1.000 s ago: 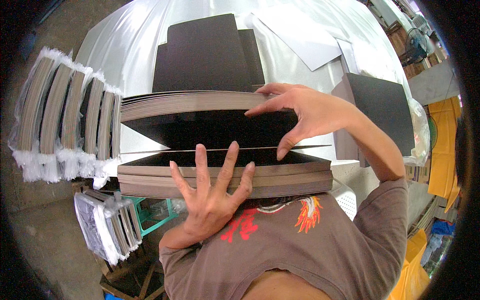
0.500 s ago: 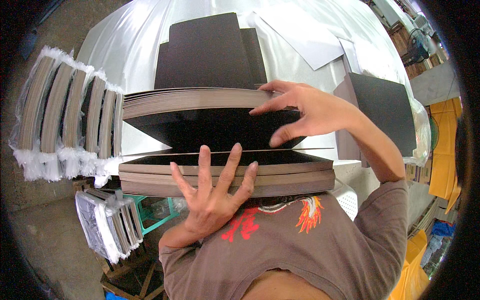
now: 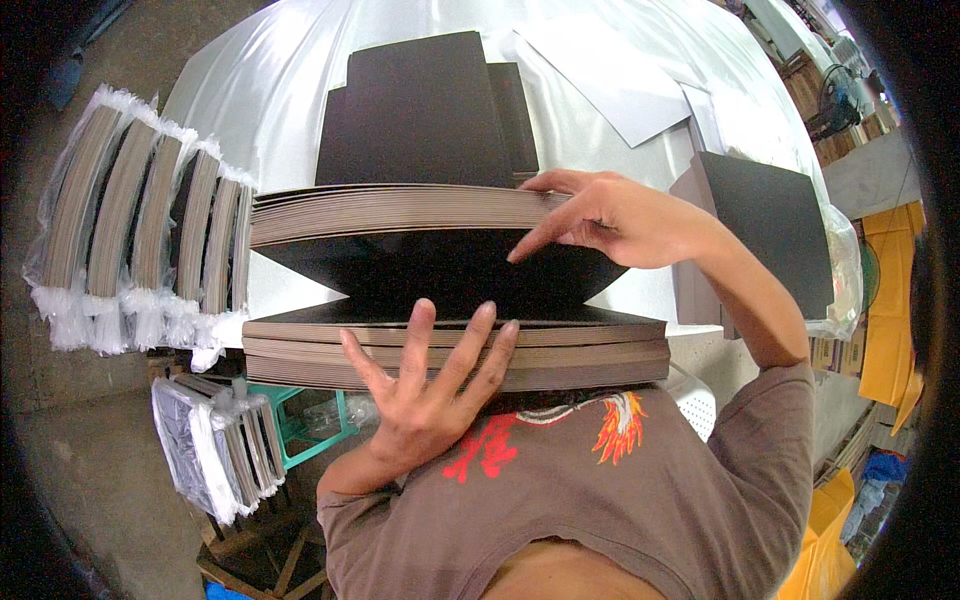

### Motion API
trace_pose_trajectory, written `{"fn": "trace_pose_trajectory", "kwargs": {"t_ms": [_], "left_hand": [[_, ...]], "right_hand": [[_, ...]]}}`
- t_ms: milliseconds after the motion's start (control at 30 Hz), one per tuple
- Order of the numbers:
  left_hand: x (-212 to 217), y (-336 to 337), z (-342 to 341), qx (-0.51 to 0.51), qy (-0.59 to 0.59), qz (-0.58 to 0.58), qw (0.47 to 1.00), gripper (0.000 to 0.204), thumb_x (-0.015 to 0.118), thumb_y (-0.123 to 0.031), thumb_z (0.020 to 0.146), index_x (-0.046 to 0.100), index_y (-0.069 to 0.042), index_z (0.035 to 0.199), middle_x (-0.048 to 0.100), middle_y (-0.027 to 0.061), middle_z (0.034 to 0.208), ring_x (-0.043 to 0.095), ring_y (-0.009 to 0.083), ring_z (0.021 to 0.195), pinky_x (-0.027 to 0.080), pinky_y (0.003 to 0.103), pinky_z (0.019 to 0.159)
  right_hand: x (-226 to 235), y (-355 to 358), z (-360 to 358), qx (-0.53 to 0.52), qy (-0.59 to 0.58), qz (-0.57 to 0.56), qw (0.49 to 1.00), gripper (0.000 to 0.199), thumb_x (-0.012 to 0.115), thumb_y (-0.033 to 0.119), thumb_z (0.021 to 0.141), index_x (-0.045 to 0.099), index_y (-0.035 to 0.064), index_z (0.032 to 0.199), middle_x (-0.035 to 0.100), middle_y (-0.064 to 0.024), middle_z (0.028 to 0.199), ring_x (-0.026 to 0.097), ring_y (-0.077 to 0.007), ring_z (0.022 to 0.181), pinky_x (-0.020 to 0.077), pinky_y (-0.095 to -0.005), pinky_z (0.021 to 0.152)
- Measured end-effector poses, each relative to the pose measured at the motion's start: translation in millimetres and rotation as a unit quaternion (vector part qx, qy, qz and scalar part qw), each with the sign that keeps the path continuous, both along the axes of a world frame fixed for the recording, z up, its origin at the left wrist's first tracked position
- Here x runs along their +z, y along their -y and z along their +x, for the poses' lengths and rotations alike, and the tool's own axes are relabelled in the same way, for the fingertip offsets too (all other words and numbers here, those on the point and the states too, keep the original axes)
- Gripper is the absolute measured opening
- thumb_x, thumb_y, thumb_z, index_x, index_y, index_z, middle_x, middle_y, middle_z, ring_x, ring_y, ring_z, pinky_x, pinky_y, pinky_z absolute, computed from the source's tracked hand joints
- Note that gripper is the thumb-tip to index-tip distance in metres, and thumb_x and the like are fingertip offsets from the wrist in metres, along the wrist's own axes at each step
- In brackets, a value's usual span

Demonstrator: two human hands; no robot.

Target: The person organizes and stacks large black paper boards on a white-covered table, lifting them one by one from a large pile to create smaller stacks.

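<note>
Two stacks of black boards with grey-brown edges lean apart in front of me, a dark V-shaped gap between them. On the near stack (image 3: 590, 366), close against my shirt, my left hand (image 3: 430, 385) rests with fingers spread over the board edges. My right hand (image 3: 620, 215) reaches over the right end of the far stack (image 3: 380, 212). Its index finger stretches down in front of the black board face, and another finger lies along the stack's upper edge. The right thumb is mostly hidden. Neither hand visibly grips a board.
More black boards (image 3: 425, 110) lie beyond on the white-covered table (image 3: 270, 60), with white sheets (image 3: 610, 90). Plastic-wrapped board bundles (image 3: 115, 220) line the left. Another black board stack (image 3: 765, 235) stands right. Below left are wrapped bundles (image 3: 215, 445) and a green stool (image 3: 300, 430).
A thin board edge that stood apart above the near stack now lies down on it. My right hand has drawn its thumb in and extended its index finger. The left hand stays spread.
</note>
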State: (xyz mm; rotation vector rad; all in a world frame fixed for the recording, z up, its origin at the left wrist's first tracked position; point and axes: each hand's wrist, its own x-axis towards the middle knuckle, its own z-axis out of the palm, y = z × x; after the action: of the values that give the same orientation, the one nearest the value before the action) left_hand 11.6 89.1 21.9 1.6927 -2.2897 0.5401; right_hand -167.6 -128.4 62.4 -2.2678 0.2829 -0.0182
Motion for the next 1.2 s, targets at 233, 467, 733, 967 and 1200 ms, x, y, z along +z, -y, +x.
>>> {"fn": "trace_pose_trajectory", "kwargs": {"t_ms": [233, 467, 733, 967, 1200], "left_hand": [[6.8, 3.5, -4.4, 0.021, -0.049, 0.054, 0.997, 0.038, 0.061, -0.026, 0.079, 0.058, -0.030, 0.118, 0.046, -0.0010, 0.137, 0.022, 0.0476, 0.132, 0.003, 0.074, 0.097], [-3.6, -2.9, 1.1, 0.003, 0.005, 0.000, 1.000, 0.038, 0.060, -0.027, 0.082, 0.058, -0.032, 0.119, 0.048, -0.0050, 0.135, 0.024, 0.0421, 0.133, 0.004, 0.075, 0.097], [3.8, -1.4, -7.0, 0.036, -0.024, 0.032, 0.999, 0.034, 0.055, -0.031, 0.084, 0.058, -0.031, 0.118, 0.048, -0.0033, 0.135, 0.035, 0.0392, 0.128, 0.004, 0.078, 0.092], [-2.9, -3.2, -6.7, 0.038, -0.083, 0.033, 0.995, 0.039, 0.064, -0.029, 0.078, 0.059, -0.034, 0.116, 0.049, -0.0030, 0.134, 0.028, 0.0454, 0.130, 0.004, 0.076, 0.095], [3.0, -4.2, -5.6, 0.028, -0.016, 0.012, 0.999, 0.036, 0.052, -0.027, 0.085, 0.057, -0.031, 0.121, 0.051, 0.0009, 0.131, 0.037, 0.0372, 0.128, 0.002, 0.077, 0.093]], "right_hand": [[2.9, -14.7, -1.9, -0.041, 0.046, -0.089, 0.994, 0.033, 0.060, 0.010, 0.080, 0.064, 0.0116, 0.112, 0.050, -0.0269, 0.120, 0.051, -0.0394, 0.111, 0.0435, -0.0399, 0.090], [-0.6, -4.2, -0.7, -0.014, 0.017, -0.007, 1.000, 0.040, 0.056, -0.001, 0.079, 0.063, 0.0140, 0.115, 0.046, -0.0227, 0.127, 0.050, -0.0368, 0.113, 0.0442, -0.0388, 0.089], [-0.5, -10.0, 1.6, -0.042, 0.028, -0.065, 0.997, 0.043, 0.069, 0.026, 0.072, 0.064, 0.0058, 0.110, 0.048, -0.0268, 0.124, 0.052, -0.0405, 0.109, 0.0426, -0.0396, 0.092], [3.6, -8.6, 0.3, -0.036, 0.025, -0.044, 0.998, 0.047, 0.072, 0.026, 0.069, 0.063, 0.0096, 0.113, 0.049, -0.0242, 0.124, 0.051, -0.0398, 0.112, 0.0420, -0.0403, 0.093], [-3.7, -2.1, -0.4, -0.003, 0.018, -0.001, 1.000, 0.032, 0.058, 0.001, 0.081, 0.067, 0.0147, 0.109, 0.049, -0.0202, 0.126, 0.050, -0.0373, 0.114, 0.0460, -0.0401, 0.090]]}}
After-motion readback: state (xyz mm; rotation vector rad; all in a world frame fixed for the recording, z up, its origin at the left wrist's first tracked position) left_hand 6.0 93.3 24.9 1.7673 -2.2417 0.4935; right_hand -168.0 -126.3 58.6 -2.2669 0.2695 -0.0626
